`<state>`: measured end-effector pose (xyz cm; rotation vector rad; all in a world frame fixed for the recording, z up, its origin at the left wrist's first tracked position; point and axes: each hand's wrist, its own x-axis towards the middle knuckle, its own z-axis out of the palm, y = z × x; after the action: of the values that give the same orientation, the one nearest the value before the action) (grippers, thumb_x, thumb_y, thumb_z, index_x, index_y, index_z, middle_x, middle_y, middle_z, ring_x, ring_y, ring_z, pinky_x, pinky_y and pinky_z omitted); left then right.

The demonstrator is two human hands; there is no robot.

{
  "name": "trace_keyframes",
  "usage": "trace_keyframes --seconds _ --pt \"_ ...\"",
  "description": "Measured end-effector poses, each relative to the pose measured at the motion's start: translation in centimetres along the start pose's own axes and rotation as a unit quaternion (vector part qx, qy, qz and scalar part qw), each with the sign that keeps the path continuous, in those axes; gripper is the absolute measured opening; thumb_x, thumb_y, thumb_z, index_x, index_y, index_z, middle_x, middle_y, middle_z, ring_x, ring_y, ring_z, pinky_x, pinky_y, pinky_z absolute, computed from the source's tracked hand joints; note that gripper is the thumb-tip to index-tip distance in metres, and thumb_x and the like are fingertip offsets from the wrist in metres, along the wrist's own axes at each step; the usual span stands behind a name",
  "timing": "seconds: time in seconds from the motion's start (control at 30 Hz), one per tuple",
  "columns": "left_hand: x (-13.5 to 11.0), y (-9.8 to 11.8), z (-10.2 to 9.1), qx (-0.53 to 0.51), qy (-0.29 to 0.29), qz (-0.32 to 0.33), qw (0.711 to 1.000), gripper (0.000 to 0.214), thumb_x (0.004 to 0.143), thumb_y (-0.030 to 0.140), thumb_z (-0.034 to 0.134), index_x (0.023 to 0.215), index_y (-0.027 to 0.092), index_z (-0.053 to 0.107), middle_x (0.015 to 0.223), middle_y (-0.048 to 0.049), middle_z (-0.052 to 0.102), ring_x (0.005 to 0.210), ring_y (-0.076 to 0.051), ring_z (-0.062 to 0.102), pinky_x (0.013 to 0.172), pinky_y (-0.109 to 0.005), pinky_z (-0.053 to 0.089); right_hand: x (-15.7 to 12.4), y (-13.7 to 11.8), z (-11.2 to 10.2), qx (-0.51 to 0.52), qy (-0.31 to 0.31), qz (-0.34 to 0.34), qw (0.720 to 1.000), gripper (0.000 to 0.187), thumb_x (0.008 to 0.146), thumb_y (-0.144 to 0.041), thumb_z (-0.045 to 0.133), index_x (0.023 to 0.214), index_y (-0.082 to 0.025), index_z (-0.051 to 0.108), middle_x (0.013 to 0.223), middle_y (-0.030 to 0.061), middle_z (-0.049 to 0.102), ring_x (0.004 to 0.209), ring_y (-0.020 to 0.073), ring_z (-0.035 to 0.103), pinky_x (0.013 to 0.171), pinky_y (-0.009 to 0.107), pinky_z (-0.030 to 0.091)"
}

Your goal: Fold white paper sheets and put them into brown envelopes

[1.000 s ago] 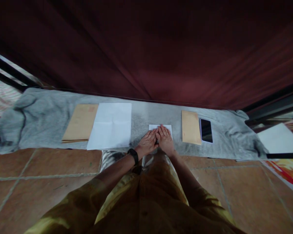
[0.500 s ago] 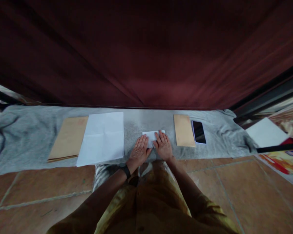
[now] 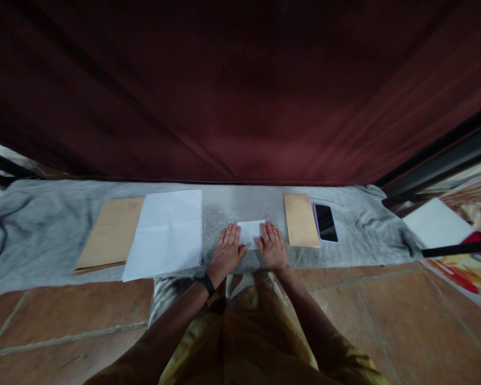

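Note:
A small folded white paper lies flat on the grey cloth in front of me. My left hand rests palm down on its left edge, fingers stretched out, a dark watch on the wrist. On the right edge lies my right hand, also flat with fingers extended and the thumb pointing inward. Both hands cover the paper's ends; the middle shows between them. A stack of large white sheets is left of my left hand. To the right of my right hand is a brown envelope.
Further left, brown envelopes lie beside the white sheets. A phone with a dark screen is right of the single envelope. A dark red curtain hangs behind the cloth. Tiled floor shows below; a printed bag lies far right.
My right hand has slid slightly right, so more of the folded paper's middle shows. The whole view has shifted down a little in the picture. My left hand stays on the paper.

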<state>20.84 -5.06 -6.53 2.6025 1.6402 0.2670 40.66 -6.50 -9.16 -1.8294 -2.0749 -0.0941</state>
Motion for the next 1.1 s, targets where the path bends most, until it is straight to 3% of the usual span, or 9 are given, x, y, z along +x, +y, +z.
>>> trace_keyframes --seconds 0.2,0.4,0.7,0.9,1.1 --pt "-1.3 0.1 -0.4 0.006 -0.011 0.007 1.000 0.062 0.102 0.040 0.038 0.153 0.004 0.040 0.162 -0.0197 0.038 0.154 -0.029 0.030 0.125 -0.049 0.028 -0.2 0.1 0.3 -0.003 0.013 -0.009 1.000 0.059 0.107 -0.043 0.038 0.156 -0.011 0.039 0.159 0.0190 0.042 0.148 0.0299 0.038 0.119 0.050 0.031" --pt "-2.5 0.4 -0.5 0.003 0.015 0.002 1.000 0.060 0.102 0.040 0.038 0.154 0.009 0.039 0.160 -0.0171 0.043 0.152 -0.027 0.034 0.125 -0.049 0.028 0.1 -0.1 0.1 0.004 0.004 0.001 1.000 0.057 0.107 -0.042 0.035 0.154 -0.011 0.043 0.158 0.0195 0.044 0.147 0.0303 0.039 0.119 0.052 0.030" --pt "-0.8 0.7 -0.1 -0.006 0.033 -0.016 0.999 0.056 0.102 0.030 0.035 0.154 0.011 0.040 0.162 -0.0149 0.039 0.153 -0.026 0.031 0.124 -0.049 0.030 1.5 -2.0 -0.1 -0.005 -0.023 -0.020 1.000 0.053 0.106 -0.033 0.037 0.155 -0.014 0.042 0.161 0.0160 0.040 0.151 0.0294 0.032 0.121 0.053 0.026" --pt "-0.5 0.1 0.7 0.000 0.028 -0.011 1.000 0.059 0.102 0.038 0.039 0.154 0.011 0.041 0.163 -0.0150 0.038 0.154 -0.027 0.031 0.125 -0.048 0.028 1.1 -1.9 0.7 -0.023 0.004 -0.021 1.000 0.053 0.106 -0.034 0.040 0.155 -0.016 0.042 0.161 0.0178 0.040 0.152 0.0309 0.033 0.120 0.053 0.029" --pt "-1.1 -0.2 -0.1 -0.018 0.016 -0.001 1.000 0.058 0.101 0.037 0.042 0.152 0.010 0.043 0.160 -0.0165 0.043 0.152 -0.028 0.035 0.122 -0.049 0.033 1.0 -1.9 1.0 -0.033 0.010 -0.024 0.999 0.053 0.106 -0.035 0.041 0.155 -0.016 0.044 0.163 0.0186 0.036 0.151 0.0320 0.034 0.120 0.053 0.031"
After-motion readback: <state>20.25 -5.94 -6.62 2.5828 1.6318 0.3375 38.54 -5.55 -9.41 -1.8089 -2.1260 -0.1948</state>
